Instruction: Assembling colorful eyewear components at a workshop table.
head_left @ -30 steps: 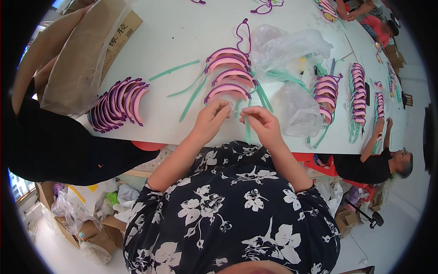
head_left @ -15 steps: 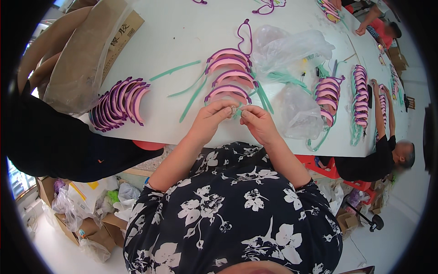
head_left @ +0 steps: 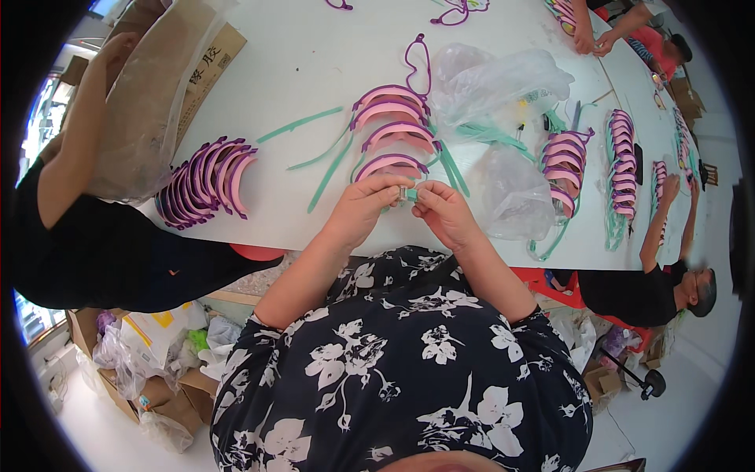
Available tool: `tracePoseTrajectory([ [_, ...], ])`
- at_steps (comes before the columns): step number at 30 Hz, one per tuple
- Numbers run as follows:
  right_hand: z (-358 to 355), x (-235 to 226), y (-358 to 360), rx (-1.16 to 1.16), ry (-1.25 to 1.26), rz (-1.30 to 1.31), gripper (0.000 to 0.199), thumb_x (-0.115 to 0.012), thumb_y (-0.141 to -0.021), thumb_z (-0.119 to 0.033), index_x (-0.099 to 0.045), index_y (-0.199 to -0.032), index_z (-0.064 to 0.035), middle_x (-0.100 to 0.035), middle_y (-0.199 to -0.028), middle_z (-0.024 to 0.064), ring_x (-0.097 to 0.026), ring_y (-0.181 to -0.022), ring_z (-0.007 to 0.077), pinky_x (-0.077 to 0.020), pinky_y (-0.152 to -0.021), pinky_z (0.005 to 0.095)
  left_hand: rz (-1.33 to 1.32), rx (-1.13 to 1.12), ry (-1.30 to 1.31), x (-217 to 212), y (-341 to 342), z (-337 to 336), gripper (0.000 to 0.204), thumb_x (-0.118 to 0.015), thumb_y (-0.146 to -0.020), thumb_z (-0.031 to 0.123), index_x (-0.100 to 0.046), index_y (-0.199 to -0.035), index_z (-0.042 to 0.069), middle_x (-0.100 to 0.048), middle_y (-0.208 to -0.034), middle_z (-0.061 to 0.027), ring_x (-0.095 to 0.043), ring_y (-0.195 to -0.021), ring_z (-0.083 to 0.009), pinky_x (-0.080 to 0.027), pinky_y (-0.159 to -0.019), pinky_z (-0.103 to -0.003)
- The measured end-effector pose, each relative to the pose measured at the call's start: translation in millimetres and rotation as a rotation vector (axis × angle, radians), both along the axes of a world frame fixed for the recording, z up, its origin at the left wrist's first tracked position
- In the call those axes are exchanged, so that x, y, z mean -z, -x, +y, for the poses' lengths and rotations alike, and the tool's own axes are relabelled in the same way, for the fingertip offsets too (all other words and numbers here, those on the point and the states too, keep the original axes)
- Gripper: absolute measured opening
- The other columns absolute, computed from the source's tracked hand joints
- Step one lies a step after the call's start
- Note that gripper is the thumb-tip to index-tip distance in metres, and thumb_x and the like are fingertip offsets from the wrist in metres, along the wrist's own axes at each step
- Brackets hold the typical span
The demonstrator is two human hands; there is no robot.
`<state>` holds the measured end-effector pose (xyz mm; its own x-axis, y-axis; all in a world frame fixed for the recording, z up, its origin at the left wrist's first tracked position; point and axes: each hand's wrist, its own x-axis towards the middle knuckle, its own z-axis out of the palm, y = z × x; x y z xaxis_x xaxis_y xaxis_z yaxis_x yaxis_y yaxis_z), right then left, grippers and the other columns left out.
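Now drawn closer together than a moment ago: left hand (head_left: 363,206) and right hand (head_left: 442,211), fingertips pinched on small teal piece (head_left: 411,193), held just below nearest pink visor frame (head_left: 391,164) for fitting.

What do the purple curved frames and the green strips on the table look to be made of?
Purple curved frames: probably moulded plastic, with a smooth, slightly glossy, uniform colour and thin rigid arcs. Green strips: likely flexible plastic or rubbery material; matte, thin, lying bent. The small green piece between both hands looks the same.
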<state>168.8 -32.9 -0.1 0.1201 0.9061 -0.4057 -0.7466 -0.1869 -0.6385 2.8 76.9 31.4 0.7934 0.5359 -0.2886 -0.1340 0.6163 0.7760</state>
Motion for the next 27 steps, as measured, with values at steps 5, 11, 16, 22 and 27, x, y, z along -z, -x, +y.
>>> tracePoseTrajectory([
  [5, -1.3, 1.3, -0.1, -0.02, -0.027, 0.009, 0.011, -0.063, -0.091, -0.012, -0.063, -0.1, -0.0045, -0.057, -0.081, -0.0028, -0.05, -0.072, 0.008, -0.0434, -0.072, 0.0268, -0.027, -0.016, 0.011, 1.6, 0.6, -1.2, 0.025, -0.058, -0.092, 0.009, -0.063, -0.115, 0.0, -0.065, -0.112, -0.006, -0.055, -0.093, -0.0108, -0.043, -0.084, -0.027],
  [11, -2.9, 5.9, 2.6, -0.037, -0.028, 0.003, 0.011, -0.063, -0.091, -0.013, -0.062, -0.099, -0.0045, -0.057, -0.082, -0.0028, -0.05, -0.072, 0.0079, -0.0428, -0.072, 0.0261, -0.061, -0.011, 0.054, 1.5, 0.5, -4.8, 0.025, -0.058, -0.092, 0.009, -0.063, -0.114, 0.0, -0.064, -0.105, -0.0034, -0.055, -0.091, -0.0104, -0.042, -0.082, -0.027],
  [16, -1.6, 1.3, 8.7, -0.032, -0.026, 0.009, 0.012, -0.063, -0.092, -0.013, -0.063, -0.101, -0.0045, -0.059, -0.085, -0.0022, -0.05, -0.074, 0.0078, -0.0424, -0.072, 0.0256, -0.061, -0.008, 0.051, 9.5, -0.8, -11.0, 0.024, -0.055, -0.092, 0.008, -0.066, -0.112, 0.002, -0.062, -0.1, -0.0011, -0.054, -0.089, -0.0098, -0.042, -0.081, -0.024],
  [22, 0.8, 0.0, 8.3, 0.015, -0.075, -0.517, 0.016, -0.061, -0.093, -0.017, -0.063, -0.103, -0.0046, -0.06, -0.087, 0.0003, -0.052, -0.076, 0.0106, -0.0429, -0.071, 0.0255, 0.189, 0.016, -0.442, 4.7, -1.1, -15.2, 0.023, -0.052, -0.095, 0.008, -0.064, -0.113, 0.003, -0.061, -0.105, -0.0022, -0.055, -0.1, -0.0119, -0.041, -0.089, -0.027],
  [27, -3.9, -37.6, 11.8, 0.043, -0.14, -1.453, 0.017, -0.058, -0.094, -0.019, -0.06, -0.091, -0.0025, -0.056, -0.077, 0.0055, -0.051, -0.069, 0.0143, -0.0415, -0.062, 0.0278, 0.288, -0.047, -0.55, 10.2, 0.4, -24.6, 0.021, -0.055, -0.093, 0.005, -0.064, -0.112, 0.003, -0.062, -0.104, -0.0042, -0.058, -0.098, -0.0147, -0.045, -0.087, -0.028],
])
